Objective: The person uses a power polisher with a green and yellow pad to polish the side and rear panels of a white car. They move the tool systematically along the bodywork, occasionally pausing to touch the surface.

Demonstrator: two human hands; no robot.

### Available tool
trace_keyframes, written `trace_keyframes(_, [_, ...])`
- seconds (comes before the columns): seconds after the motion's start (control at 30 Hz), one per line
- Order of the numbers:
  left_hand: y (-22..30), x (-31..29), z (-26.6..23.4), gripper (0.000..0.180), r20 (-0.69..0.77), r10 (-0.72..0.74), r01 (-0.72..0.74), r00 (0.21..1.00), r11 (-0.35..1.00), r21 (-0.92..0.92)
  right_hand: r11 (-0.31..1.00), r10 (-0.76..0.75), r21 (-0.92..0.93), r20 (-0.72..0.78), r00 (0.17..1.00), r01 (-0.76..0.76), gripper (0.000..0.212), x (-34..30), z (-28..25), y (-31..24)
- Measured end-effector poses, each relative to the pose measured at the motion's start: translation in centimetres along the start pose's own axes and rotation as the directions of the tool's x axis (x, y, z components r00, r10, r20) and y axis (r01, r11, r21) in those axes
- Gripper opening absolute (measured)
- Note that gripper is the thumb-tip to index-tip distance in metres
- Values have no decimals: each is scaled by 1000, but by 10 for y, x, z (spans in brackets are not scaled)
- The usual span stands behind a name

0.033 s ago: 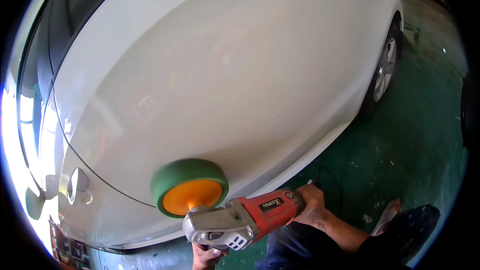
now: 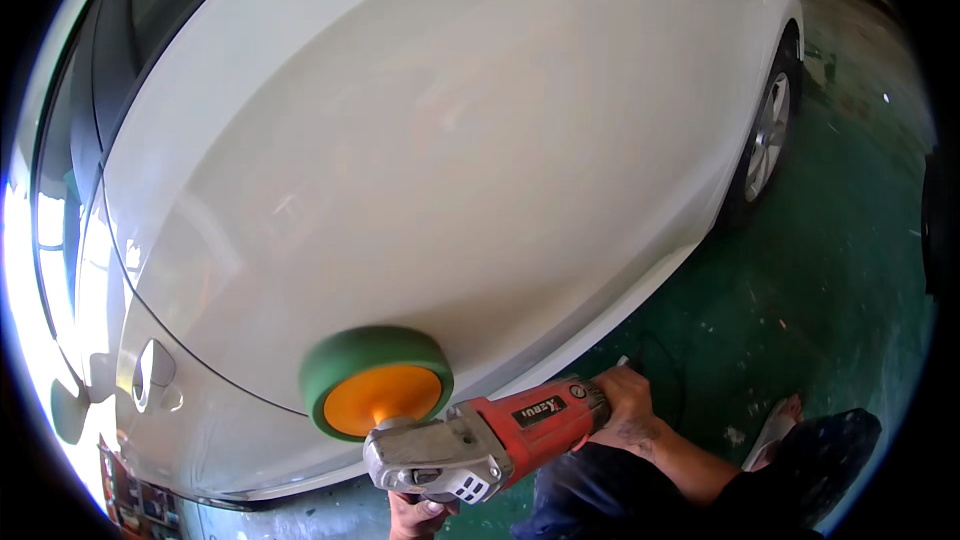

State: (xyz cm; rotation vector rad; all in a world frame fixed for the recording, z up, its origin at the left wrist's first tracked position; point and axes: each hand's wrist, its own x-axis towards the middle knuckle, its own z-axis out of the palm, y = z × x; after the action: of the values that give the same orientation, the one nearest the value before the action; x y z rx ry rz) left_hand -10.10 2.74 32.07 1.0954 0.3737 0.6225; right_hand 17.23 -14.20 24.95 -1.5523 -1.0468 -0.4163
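Note:
A red and grey power polisher (image 2: 540,427) lies across the lower middle of the view. Its green foam pad (image 2: 380,340), with an orange backing disc (image 2: 385,400), rests against the lower part of a white car door (image 2: 480,190). My right hand (image 2: 627,410) is wrapped round the rear end of the polisher body. Beneath the grey gear head, my left hand (image 2: 420,514) is closed on the tool's front part; most of its fingers are hidden there.
A chrome door handle (image 2: 148,375) sits at lower left, beyond a panel seam. At upper right stands a car wheel (image 2: 768,140). Dark cable loops over the green floor (image 2: 830,270), near my sandalled foot (image 2: 772,432). Shelving (image 2: 145,510) holds items at bottom left.
The foam pad has shifted slightly down the door, toward me. Both hands keep their hold on the polisher.

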Motion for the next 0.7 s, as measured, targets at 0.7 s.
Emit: trace_keyframes(0.7, [7, -13, 70, 65, 20, -160, 159, 987, 987, 26, 988, 134, -99, 121, 984, -122, 41, 9, -47, 12])
